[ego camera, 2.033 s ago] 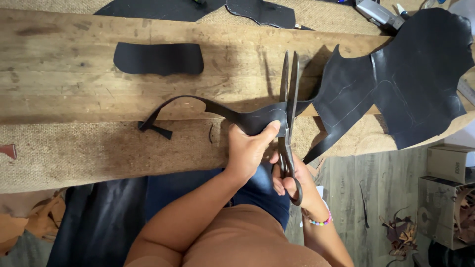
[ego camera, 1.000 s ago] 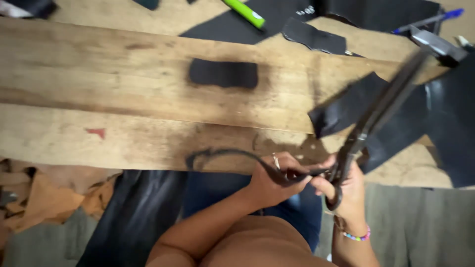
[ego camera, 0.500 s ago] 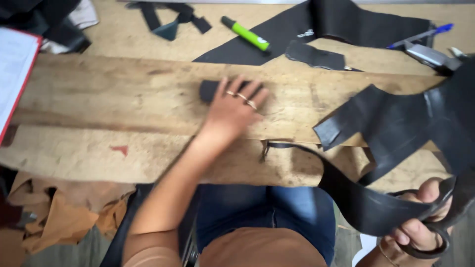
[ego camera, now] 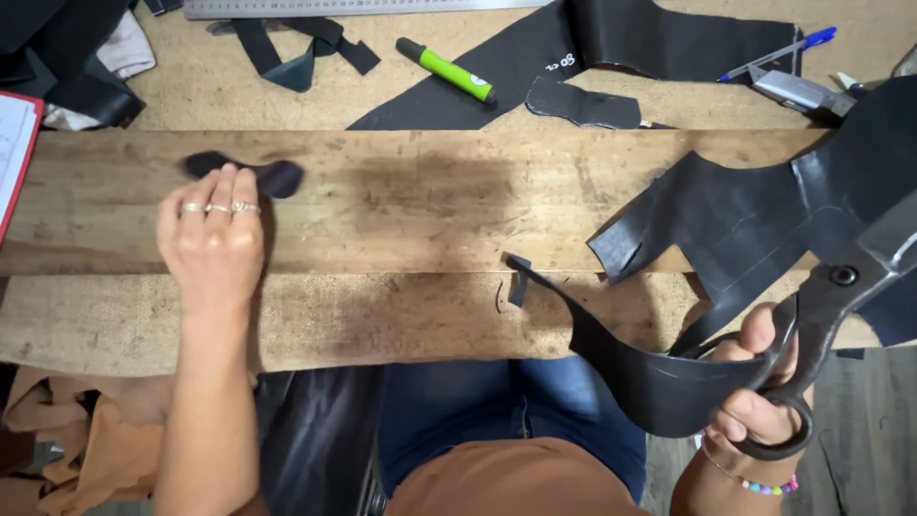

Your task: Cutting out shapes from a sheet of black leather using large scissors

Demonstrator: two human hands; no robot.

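Observation:
My left hand (ego camera: 210, 244) lies flat on the wooden board (ego camera: 401, 205), its fingertips pressing on a small black leather piece (ego camera: 277, 177) at the left. My right hand (ego camera: 759, 397) is at the lower right, off the table's front edge, gripping the handles of large black scissors (ego camera: 836, 287) together with a long curved strip of black leather (ego camera: 621, 363). The strip's thin end reaches up onto the board. A big sheet of black leather (ego camera: 755, 225) with a cut edge lies to the right under the scissor blades.
Beyond the board lie a green marker (ego camera: 444, 69), a blue pen (ego camera: 778, 53), a utility knife (ego camera: 798, 93), a metal ruler (ego camera: 363, 8) and several black leather offcuts (ego camera: 583, 103). A red-edged notebook (ego camera: 14, 153) sits at far left. Tan scraps (ego camera: 86, 449) lie below.
My left hand slid the small leather piece leftward along the board. My right hand, still holding scissors and strip, lifted slightly at the lower right.

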